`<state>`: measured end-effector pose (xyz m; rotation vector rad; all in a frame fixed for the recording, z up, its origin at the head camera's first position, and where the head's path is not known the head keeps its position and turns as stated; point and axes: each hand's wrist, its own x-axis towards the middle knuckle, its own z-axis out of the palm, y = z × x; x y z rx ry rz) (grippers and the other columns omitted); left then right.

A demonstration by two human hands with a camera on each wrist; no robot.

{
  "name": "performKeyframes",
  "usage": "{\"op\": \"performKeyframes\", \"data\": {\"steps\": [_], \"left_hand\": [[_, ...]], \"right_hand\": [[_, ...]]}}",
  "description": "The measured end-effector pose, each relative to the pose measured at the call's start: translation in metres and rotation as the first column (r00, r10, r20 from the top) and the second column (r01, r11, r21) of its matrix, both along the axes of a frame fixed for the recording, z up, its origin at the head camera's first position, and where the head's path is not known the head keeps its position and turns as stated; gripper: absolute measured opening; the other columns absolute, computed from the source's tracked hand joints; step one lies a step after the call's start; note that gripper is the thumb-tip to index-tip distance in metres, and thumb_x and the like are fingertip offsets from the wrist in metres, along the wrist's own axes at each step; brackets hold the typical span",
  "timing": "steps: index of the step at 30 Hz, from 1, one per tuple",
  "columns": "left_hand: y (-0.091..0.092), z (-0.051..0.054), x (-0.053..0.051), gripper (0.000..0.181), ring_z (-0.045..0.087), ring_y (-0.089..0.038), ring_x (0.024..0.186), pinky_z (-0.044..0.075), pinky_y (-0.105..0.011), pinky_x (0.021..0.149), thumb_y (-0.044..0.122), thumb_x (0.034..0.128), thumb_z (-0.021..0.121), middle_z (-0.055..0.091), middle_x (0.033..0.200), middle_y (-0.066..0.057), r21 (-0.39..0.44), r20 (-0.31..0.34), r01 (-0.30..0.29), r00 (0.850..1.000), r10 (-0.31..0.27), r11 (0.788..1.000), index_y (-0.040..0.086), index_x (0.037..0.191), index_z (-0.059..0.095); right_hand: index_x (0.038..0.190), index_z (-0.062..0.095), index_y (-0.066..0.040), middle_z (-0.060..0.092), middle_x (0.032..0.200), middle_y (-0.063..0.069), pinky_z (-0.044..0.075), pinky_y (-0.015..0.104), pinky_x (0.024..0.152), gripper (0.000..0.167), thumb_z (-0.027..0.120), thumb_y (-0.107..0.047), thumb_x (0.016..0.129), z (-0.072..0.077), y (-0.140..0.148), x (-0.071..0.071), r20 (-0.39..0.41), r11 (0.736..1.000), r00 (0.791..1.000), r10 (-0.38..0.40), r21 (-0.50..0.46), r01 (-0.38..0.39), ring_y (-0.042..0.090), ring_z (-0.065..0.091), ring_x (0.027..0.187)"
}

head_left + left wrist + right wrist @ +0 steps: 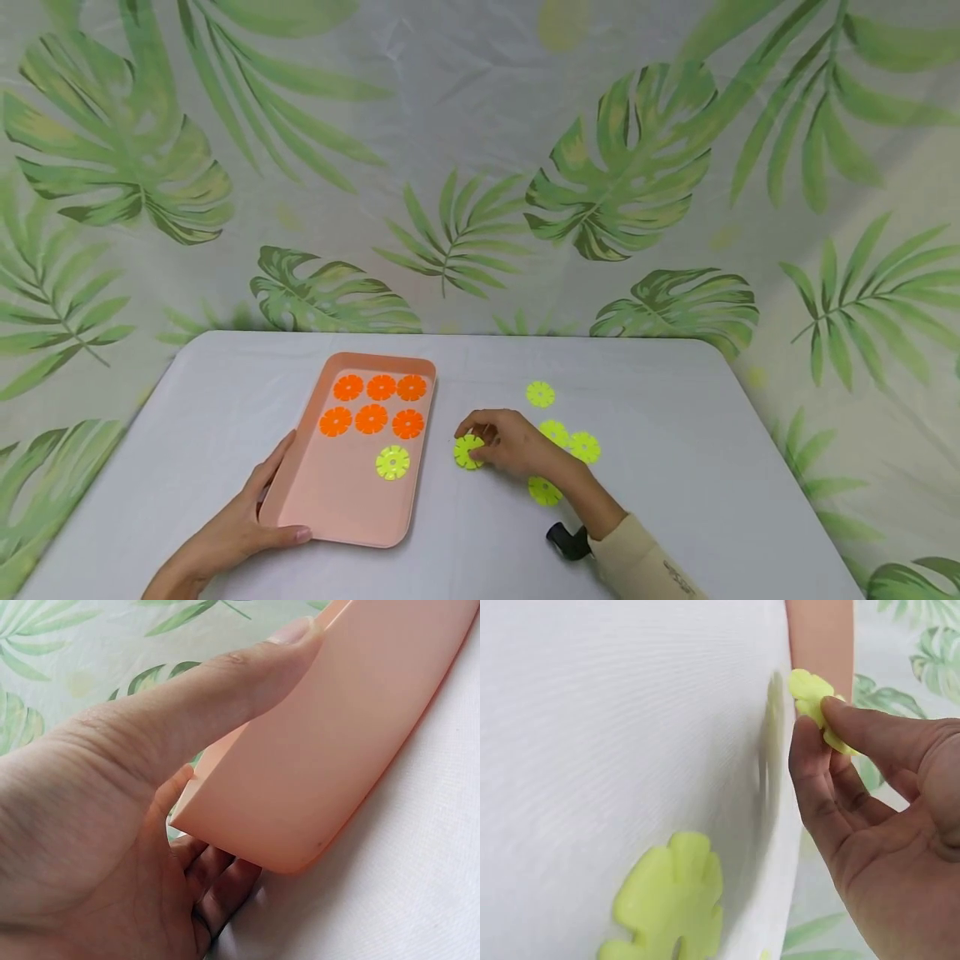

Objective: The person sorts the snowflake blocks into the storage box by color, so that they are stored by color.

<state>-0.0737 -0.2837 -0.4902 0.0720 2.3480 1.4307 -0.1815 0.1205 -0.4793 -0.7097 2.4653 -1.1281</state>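
Note:
My right hand (510, 442) pinches a yellow-green notched plastic disc (467, 452) between thumb and fingers, just above the table, right of the pink tray (337, 508). The right wrist view shows this disc (807, 691) held off the cloth. My left hand (243, 517) grips the tray's near left corner, its thumb on the near rim and its fingers along the left side. Inside the tray, several orange notched discs (372, 419) lie in two rows at the far end. One yellow-green disc (392, 462) lies below them, near the right wall.
Several more yellow-green discs (584, 447) lie on the white table (675, 433) around my right forearm. A black object (567, 542) sits by the right sleeve. Behind the table hangs a leaf-patterned cloth (465, 125).

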Motion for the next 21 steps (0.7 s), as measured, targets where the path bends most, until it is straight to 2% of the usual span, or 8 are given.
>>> {"op": "performKeyframes", "data": {"steps": [4,8,11,14,15,19,21], "left_hand": [[0.0,0.0,0.0,0.12,0.04,-0.031,0.134,0.042,-0.019,0.091,0.022,0.0862,0.084,0.012,0.167,-0.021,-0.026,-0.009,-0.003,1.0,0.003,1.0,0.046,0.166,-0.004],[0.0,-0.001,0.0,0.12,0.044,-0.026,0.131,0.042,-0.019,0.092,0.021,0.0863,0.083,0.011,0.168,-0.021,-0.026,-0.024,0.0,1.0,0.0,1.0,0.045,0.166,-0.003],[0.0,-0.001,0.0,0.12,0.041,-0.028,0.135,0.041,-0.03,0.098,0.02,0.0856,0.084,0.011,0.169,-0.021,-0.024,-0.037,-0.002,0.999,0.001,1.0,0.046,0.166,-0.002],[0.0,-0.001,-0.001,0.121,0.031,-0.035,0.142,0.039,-0.038,0.101,0.021,0.0847,0.085,0.013,0.169,-0.02,-0.041,-0.044,-0.006,0.999,0.005,0.999,0.046,0.166,-0.002],[0.001,-0.001,-0.001,0.122,0.031,-0.036,0.142,0.039,-0.037,0.101,0.021,0.0845,0.085,0.014,0.168,-0.02,-0.036,-0.041,-0.007,0.999,0.006,0.999,0.046,0.166,-0.002],[0.001,-0.001,-0.001,0.122,0.04,-0.033,0.134,0.043,-0.022,0.093,0.02,0.0847,0.085,0.013,0.167,-0.021,-0.016,-0.028,-0.006,1.0,0.006,1.0,0.044,0.166,-0.003],[0.001,0.0,-0.001,0.122,0.041,-0.031,0.132,0.042,-0.019,0.091,0.02,0.0849,0.085,0.013,0.166,-0.021,-0.009,-0.022,-0.008,1.0,0.008,1.0,0.044,0.166,-0.002]], "right_hand": [[0.112,0.076,-0.021,0.064,0.098,-0.001,0.052,0.024,0.078,0.027,0.078,-0.005,0.091,0.004,-0.005,-0.002,-0.001,0.999,1.0,-0.021,-0.03,0.021,0.016,0.059,0.089],[0.113,0.076,-0.021,0.067,0.102,0.0,0.054,0.023,0.078,0.026,0.076,-0.004,0.093,0.009,-0.011,-0.004,-0.017,0.997,0.999,-0.039,-0.066,0.038,0.016,0.061,0.091],[0.113,0.075,-0.018,0.069,0.108,0.003,0.056,0.022,0.075,0.026,0.075,-0.003,0.093,0.012,-0.015,-0.007,-0.018,0.994,0.998,-0.052,-0.096,0.05,0.017,0.062,0.092],[0.115,0.074,-0.015,0.07,0.113,0.005,0.058,0.023,0.074,0.025,0.075,-0.002,0.093,0.015,-0.018,-0.009,-0.002,0.99,0.998,-0.062,-0.128,0.061,0.018,0.064,0.092],[0.116,0.074,-0.014,0.07,0.113,0.005,0.058,0.023,0.074,0.025,0.075,-0.002,0.094,0.015,-0.02,-0.01,0.003,0.988,0.998,-0.063,-0.138,0.063,0.018,0.064,0.092],[0.117,0.073,-0.012,0.069,0.113,0.005,0.058,0.023,0.075,0.025,0.074,-0.003,0.094,0.015,-0.025,-0.013,0.013,0.985,0.998,-0.062,-0.16,0.063,0.017,0.064,0.094],[0.117,0.073,-0.013,0.069,0.113,0.006,0.058,0.023,0.076,0.025,0.074,-0.002,0.094,0.016,-0.029,-0.013,0.023,0.984,0.998,-0.059,-0.168,0.062,0.017,0.064,0.094]]}}
